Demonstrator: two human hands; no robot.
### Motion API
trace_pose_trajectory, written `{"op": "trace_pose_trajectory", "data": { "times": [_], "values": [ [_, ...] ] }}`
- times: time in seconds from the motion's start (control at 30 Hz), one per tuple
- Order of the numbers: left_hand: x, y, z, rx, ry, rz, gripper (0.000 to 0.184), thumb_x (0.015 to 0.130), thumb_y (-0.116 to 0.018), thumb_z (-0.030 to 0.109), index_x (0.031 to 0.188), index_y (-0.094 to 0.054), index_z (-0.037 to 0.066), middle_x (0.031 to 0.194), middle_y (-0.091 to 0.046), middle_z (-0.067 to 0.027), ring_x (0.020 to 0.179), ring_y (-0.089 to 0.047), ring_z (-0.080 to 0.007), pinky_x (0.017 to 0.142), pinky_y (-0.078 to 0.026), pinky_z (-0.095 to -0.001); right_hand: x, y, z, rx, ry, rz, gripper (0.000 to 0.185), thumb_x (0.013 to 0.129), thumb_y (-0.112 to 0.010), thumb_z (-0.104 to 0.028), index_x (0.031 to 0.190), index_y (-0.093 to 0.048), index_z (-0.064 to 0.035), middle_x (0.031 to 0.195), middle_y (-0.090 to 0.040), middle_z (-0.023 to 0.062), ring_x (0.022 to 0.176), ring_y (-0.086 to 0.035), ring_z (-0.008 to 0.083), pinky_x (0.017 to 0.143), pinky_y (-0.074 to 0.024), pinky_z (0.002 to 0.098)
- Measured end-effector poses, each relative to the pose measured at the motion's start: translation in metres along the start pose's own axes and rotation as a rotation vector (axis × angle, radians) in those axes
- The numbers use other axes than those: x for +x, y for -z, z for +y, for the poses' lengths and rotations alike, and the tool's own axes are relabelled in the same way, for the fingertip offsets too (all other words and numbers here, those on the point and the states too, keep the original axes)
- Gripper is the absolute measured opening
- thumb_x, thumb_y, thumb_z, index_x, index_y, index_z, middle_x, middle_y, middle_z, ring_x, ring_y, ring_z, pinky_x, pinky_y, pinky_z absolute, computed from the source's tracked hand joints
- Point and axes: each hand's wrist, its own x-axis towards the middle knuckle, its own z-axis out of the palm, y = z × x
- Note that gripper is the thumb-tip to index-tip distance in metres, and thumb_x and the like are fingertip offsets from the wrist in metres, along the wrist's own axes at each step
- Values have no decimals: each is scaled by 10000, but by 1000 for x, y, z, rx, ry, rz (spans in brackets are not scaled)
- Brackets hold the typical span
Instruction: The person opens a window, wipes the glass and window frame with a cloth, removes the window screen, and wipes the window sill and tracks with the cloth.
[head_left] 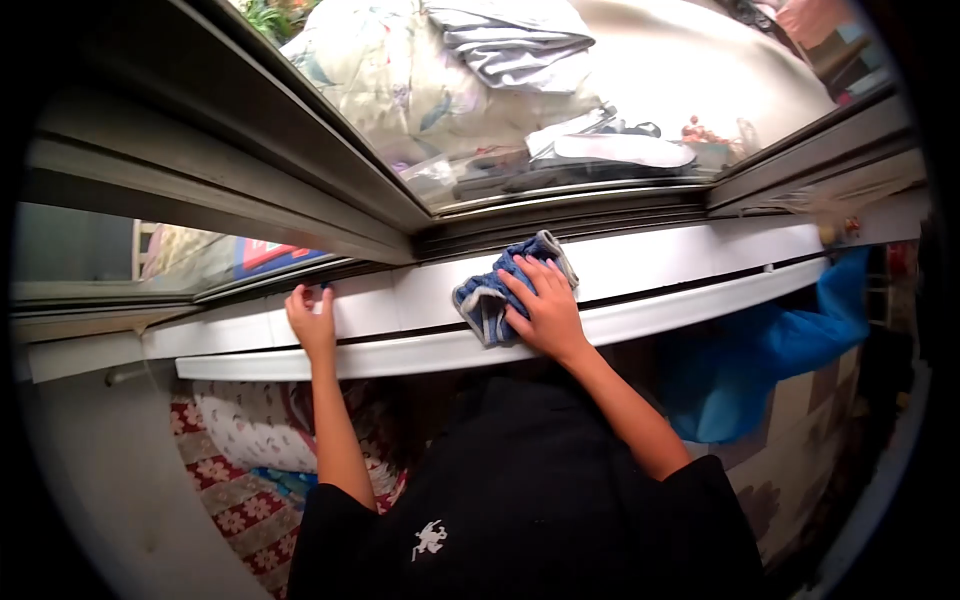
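Observation:
Under my right hand [545, 308] is a crumpled blue denim cloth [478, 296] with pale frayed edges. The fingers lie bent over the cloth and press it onto the white tiled window sill [640, 268]. Farther left, my left hand [312, 318] is at the sill's back edge, close to the window track. Its fingers are curled, and a small dark spot shows between thumb and fingers, too small to name.
A sliding window frame [300, 130] slants across the left. Behind the glass lie folded grey-striped cloth [520, 40] and floral fabric [380, 90]. A white ledge [420, 358] runs along the front. A blue plastic bag [740, 370] hangs at right.

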Motion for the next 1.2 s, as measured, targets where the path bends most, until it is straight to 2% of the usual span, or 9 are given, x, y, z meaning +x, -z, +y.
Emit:
{"op": "trace_pose_trajectory", "data": {
  "times": [0.2,0.33,0.47,0.67,0.83,0.93,1.07,1.17,1.2],
  "values": [
    [4,4,4,-232,85,8,214,829,-716,47,1018,-653,-29,872,-611,-63,666,-571,-121,634,-486,-258,-68,69,103,-351,-426,262,510,789,-604,-116,1299,-599,-132,1376,-516,152,1274,-468,363,1085,-333,486],
    [-9,29,65,-353,-221,-73,199,810,-712,-36,999,-675,13,910,-636,-52,680,-575,-115,624,-491,-246,-122,95,157,-465,-728,499,354,872,-623,-196,1180,-619,-20,1326,-550,188,1198,-509,401,1045,-386,454],
    [-47,5,143,-687,-235,-285,301,742,-707,-86,1014,-685,40,1000,-652,-69,751,-626,-160,606,-505,-278,-110,67,133,-555,-693,529,364,859,-636,-231,1147,-626,-8,1332,-547,203,1194,-509,413,1049,-376,486],
    [-21,-37,214,-532,-497,-163,425,752,-637,-118,1132,-685,65,1290,-610,-75,862,-623,-220,713,-509,-304,-68,33,35,-440,-533,387,505,791,-722,-258,1255,-598,-100,1359,-506,192,1242,-467,410,1067,-349,517],
    [-28,-35,210,-582,-466,-304,417,763,-635,-108,1133,-696,76,1358,-569,-72,857,-632,-203,701,-518,-303,-40,46,49,-143,-591,358,329,787,-703,-171,1076,-626,-35,1084,-548,171,1041,-516,367,938,-429,451],
    [-36,-25,196,-606,-395,-356,353,800,-629,-89,1105,-693,76,1313,-580,-93,860,-641,-195,620,-538,-270,-16,55,107,516,-1000,944,343,951,-612,-304,1154,-547,-36,1106,-578,129,1002,-569,258,910,-453,374],
    [-45,-9,181,-596,-267,-431,288,849,-602,-62,1096,-681,65,1266,-590,-103,917,-642,-206,609,-542,-261,65,53,138,1087,-831,1361,467,1017,-511,-362,1311,-419,-12,1234,-566,126,1100,-553,227,1011,-406,354],
    [-48,-2,172,-580,-262,-445,261,876,-594,-38,1101,-679,64,1245,-594,-112,991,-628,-215,613,-531,-259,127,54,57,699,-883,1290,1070,886,-606,-544,1529,0,60,1584,47,313,1489,31,393,1199,3,424],
    [-47,3,171,-571,-265,-439,256,880,-595,-31,1101,-680,65,1241,-594,-115,999,-625,-220,613,-529,-260,134,53,41,683,-798,1309,1097,884,-653,-476,1513,48,85,1577,38,324,1485,-32,388,1197,-20,420]
  ]
}}
